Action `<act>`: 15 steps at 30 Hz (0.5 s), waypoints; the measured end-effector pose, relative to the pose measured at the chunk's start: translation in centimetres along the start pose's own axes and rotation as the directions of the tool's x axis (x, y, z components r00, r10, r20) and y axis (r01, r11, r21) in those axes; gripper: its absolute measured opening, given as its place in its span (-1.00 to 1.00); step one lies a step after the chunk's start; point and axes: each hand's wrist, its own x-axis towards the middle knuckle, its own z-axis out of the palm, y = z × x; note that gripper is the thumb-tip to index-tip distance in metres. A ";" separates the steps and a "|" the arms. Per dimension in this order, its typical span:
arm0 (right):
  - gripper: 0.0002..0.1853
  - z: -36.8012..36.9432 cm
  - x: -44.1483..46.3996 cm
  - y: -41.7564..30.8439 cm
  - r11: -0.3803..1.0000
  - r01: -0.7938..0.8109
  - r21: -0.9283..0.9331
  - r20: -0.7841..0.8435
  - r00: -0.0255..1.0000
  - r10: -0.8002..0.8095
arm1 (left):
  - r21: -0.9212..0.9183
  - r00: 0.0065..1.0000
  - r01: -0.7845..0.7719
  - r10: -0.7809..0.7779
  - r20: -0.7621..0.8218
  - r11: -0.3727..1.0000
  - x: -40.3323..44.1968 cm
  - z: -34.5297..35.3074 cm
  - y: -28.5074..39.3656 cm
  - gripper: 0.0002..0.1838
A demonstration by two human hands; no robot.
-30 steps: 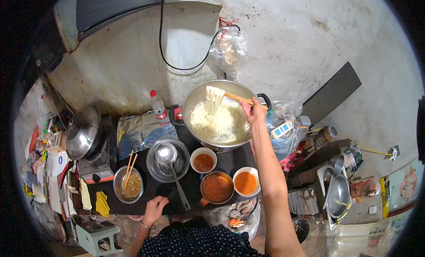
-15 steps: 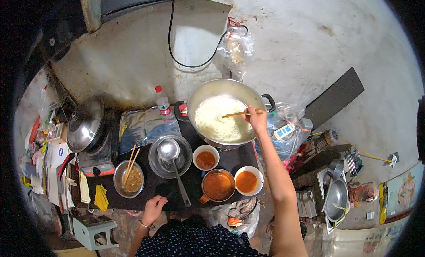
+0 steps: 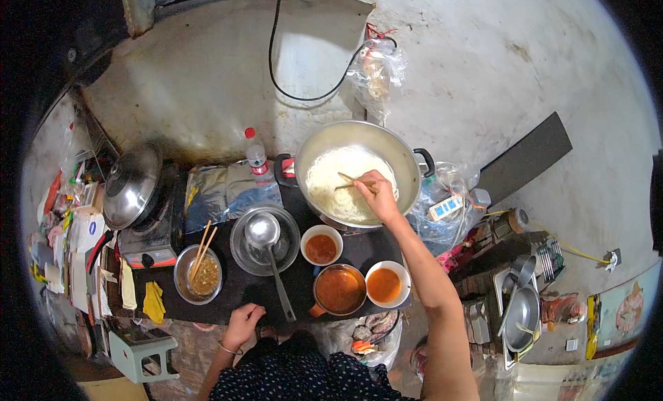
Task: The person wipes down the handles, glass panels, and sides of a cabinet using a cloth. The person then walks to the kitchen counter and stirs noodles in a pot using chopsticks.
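Wooden chopsticks [image 3: 347, 180] are gripped in my right hand [image 3: 376, 196], which is over the large two-handled metal pot [image 3: 407, 173]. The chopstick tips, slightly apart, reach down to pale noodles [image 3: 345, 159] in the pot. My left hand [image 3: 245, 322] is by the front edge of the black table [image 3: 238, 297], fingers curled and holding nothing visible. Right of that hand lies the handle of a ladle [image 3: 262, 230], whose bowl sits in a metal basin [image 3: 250, 261]. Nearest the pot is a white bowl of red sauce [image 3: 321, 250].
An orange-handled pot of red soup [image 3: 339, 289] and another white bowl [image 3: 384, 283] stand at front right. A bowl with chopsticks [image 3: 205, 285], a yellow cloth [image 3: 153, 303] and a lidded wok on a stove [image 3: 132, 187] are leftward. Behind stands a bottle [image 3: 256, 156].
My right hand has moved left and slightly down over the pot, with the chopsticks now further into the middle of the noodles. My left hand has stayed near the table edge.
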 end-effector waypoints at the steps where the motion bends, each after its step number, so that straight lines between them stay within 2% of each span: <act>1: -0.80 0.5 0.3 0.6 1.000 -0.029 0.001 -0.086 0.996 0.029 | 0.004 1.000 0.002 -0.002 0.014 1.000 0.1 0.1 0.5 -0.72; 2: -0.79 1.2 0.5 1.6 0.998 -0.058 0.006 -0.172 0.983 0.058 | 0.009 1.000 0.003 -0.004 0.027 1.000 0.3 0.1 0.7 -0.74; 3: -0.78 2.1 1.1 3.2 0.981 -0.141 0.131 -0.305 0.936 0.176 | -0.010 1.000 -0.001 0.001 0.012 1.000 0.3 0.3 0.3 -0.75; 4: -0.78 2.2 1.8 4.3 0.981 -0.139 0.132 -0.305 0.937 0.173 | -0.010 1.000 -0.002 0.002 0.009 1.000 0.3 0.2 0.7 -0.75; 6: -0.79 1.7 3.8 5.7 0.854 -0.472 0.219 -0.114 0.857 0.502 | 0.064 0.994 0.093 -0.097 0.052 0.994 0.2 -0.1 1.8 -0.74; 8: -0.83 0.9 5.7 3.5 0.832 -0.528 0.168 -0.054 0.838 0.543 | 0.032 0.996 0.076 -0.077 0.035 0.997 0.1 0.2 0.7 -0.74; 9: -0.85 0.9 6.1 3.5 0.947 -0.318 0.052 0.052 0.947 0.316 | -0.003 0.998 0.056 -0.056 0.022 0.998 0.1 0.3 0.0 -0.74; 10: -0.87 0.9 6.5 3.0 0.997 -0.073 -0.036 0.182 0.980 0.079 | -0.002 0.998 0.055 -0.054 0.021 0.999 0.2 0.3 0.1 -0.74; 11: -0.86 0.6 6.9 2.2 0.999 0.007 -0.049 0.284 0.959 0.007 | 0.010 0.999 0.038 -0.038 0.008 0.999 0.3 0.2 0.3 -0.74; 15: -0.86 0.6 7.4 1.5 0.973 0.136 -0.188 0.324 0.943 -0.070 | -0.027 0.999 0.008 -0.009 -0.039 1.000 0.5 0.0 -0.2 -0.73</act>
